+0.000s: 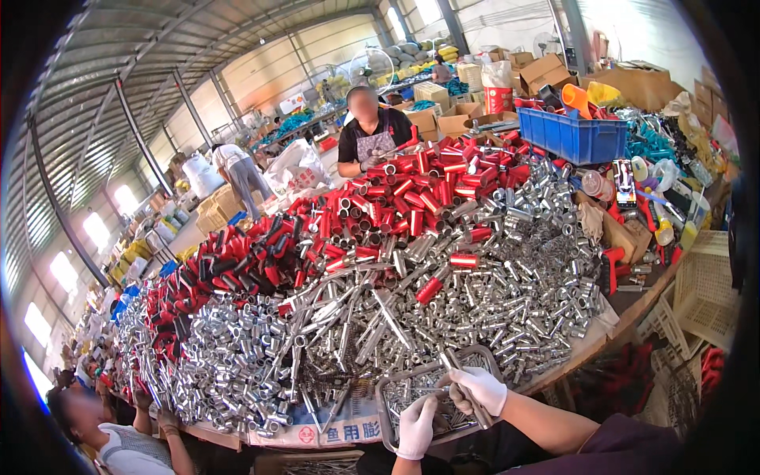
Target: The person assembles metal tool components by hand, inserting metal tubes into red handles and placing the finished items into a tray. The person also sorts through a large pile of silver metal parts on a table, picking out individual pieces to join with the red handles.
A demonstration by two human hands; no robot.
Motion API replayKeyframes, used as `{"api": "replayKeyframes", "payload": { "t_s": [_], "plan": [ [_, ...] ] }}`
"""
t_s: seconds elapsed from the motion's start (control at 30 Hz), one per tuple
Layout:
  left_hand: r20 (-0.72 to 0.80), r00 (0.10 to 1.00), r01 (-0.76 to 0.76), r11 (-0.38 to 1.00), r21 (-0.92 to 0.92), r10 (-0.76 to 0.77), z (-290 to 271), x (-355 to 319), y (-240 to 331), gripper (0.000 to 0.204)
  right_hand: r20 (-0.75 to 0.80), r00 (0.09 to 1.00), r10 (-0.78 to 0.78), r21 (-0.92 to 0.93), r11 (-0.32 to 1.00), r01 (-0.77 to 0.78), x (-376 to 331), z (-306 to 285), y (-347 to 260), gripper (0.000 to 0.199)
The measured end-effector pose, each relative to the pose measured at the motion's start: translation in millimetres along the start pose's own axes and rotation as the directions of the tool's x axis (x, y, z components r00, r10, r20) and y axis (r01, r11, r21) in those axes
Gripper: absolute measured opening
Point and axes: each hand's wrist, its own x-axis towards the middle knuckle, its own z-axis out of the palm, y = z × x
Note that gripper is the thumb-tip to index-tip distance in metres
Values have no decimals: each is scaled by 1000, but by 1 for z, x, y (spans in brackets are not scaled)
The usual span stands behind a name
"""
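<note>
Head view: one wide fisheye, left of a pair, head-worn; faces forward and down across the table (638, 311); left hand (417, 428) and right hand (481, 389) near, lower right; roof (87, 103) distant, upper left.

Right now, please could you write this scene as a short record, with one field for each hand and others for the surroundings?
Left hand: white glove, by the grey tray; whether it grips anything is unclear
Right hand: white glove, holding a metal tube
Tray contents: small metal pieces
Pile: silvery metal parts, red tubes behind
Upper right: blue bin, phone
People: co-worker across the pile, others farther off
</note>
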Motion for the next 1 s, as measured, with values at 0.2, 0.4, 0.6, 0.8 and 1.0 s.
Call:
{"api": "replayKeyframes", "payload": {
  "t_s": [0.2,0.4,0.6,0.8,1.0],
  "plan": [
    [-12,999,-32,999,-8,32,1,0,0,33,-29,1000,-1,-53,999,-1,0,2,0,35],
    [-31,999,-8,1000,-25,7,2,-2,2,32,-26,1000,-3,-88,996,1,-1,4,-2,36],
    [-30,999,-13,1000,-21,12,0,0,-3,31,-7,1000,-6,-59,998,5,1,1,1,37],
    [-25,999,-44,999,-19,44,1,-2,2,28,-1,1000,-5,-61,998,5,3,0,3,37],
    [-33,999,-40,999,-10,40,-1,1,-6,27,-18,1000,-20,-95,995,18,2,1,1,39]
  ]
}}
